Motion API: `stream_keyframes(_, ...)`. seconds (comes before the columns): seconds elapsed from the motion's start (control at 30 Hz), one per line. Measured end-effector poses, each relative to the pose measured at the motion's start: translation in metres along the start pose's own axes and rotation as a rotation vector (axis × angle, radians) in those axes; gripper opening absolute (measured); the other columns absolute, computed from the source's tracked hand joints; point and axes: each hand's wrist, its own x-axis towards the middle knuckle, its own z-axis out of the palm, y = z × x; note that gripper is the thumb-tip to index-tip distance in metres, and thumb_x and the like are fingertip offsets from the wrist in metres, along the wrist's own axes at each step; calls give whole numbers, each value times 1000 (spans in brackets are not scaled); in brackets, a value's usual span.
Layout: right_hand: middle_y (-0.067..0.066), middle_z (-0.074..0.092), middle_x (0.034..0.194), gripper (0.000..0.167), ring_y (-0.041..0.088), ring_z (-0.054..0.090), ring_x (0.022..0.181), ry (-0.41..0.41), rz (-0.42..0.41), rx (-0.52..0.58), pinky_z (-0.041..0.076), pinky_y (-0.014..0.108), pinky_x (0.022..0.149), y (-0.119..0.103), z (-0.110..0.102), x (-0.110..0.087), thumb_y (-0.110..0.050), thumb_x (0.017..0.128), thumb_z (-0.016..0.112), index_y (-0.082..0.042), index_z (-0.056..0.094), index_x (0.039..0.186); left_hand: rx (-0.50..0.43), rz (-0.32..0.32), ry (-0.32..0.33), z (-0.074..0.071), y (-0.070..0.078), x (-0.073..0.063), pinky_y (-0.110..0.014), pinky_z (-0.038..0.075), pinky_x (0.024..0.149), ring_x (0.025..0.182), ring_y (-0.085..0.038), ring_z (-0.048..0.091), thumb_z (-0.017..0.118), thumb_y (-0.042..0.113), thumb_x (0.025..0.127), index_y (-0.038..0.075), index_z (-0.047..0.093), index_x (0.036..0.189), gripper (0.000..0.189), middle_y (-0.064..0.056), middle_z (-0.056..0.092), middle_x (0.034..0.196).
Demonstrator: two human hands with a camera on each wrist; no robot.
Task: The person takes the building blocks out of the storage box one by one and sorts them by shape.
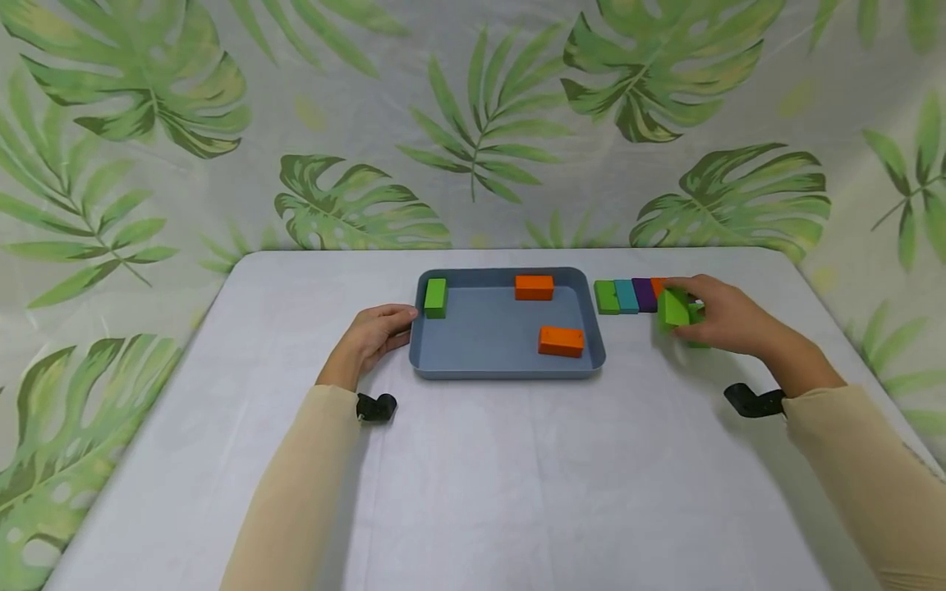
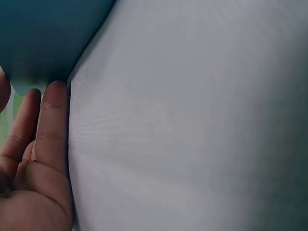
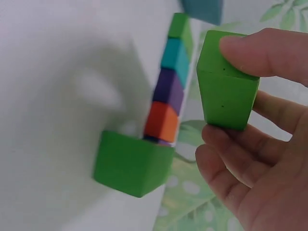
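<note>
My right hand (image 1: 727,316) pinches a green block (image 3: 228,82) between thumb and fingers, holding it up beside the row of blocks at the right of the table. Close by in the right wrist view, a second green block (image 3: 132,163) stands at the near end of that row. My left hand (image 1: 377,336) touches the left wall of the grey-blue tray (image 1: 510,375), its fingers fairly straight against the outside. Inside the tray are a green block (image 1: 436,298) at the left, an orange block (image 1: 534,287) at the back and another orange block (image 1: 561,341) at the front right.
Right of the tray, the row includes a green block (image 1: 607,297), a teal block (image 1: 626,295), a purple block (image 1: 645,295) and an orange block (image 3: 161,121). A white cloth (image 1: 458,484) covers the table, and a leaf-patterned sheet (image 1: 510,123) hangs behind it.
</note>
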Motion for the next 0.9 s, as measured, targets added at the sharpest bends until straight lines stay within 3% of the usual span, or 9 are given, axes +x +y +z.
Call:
stream_keyframes(0.47, 33, 48, 134, 73, 45, 50, 113, -48, 64, -5, 47, 67, 98, 6, 10, -2, -17, 85, 75, 5, 41, 145, 3, -5, 4, -2, -1, 1, -18, 58, 90, 127, -15, 55, 62, 20, 99, 5, 55, 139, 43, -9, 54, 145)
stream_keyframes(0.9, 33, 47, 135, 71, 46, 49, 114, -35, 63, -39, 46, 68, 100, 9, 15, 1, -14, 82, 75, 6, 44, 143, 1, -2, 8, -1, -1, 1, -16, 59, 85, 127, -15, 55, 62, 20, 99, 5, 55, 138, 42, -9, 54, 144)
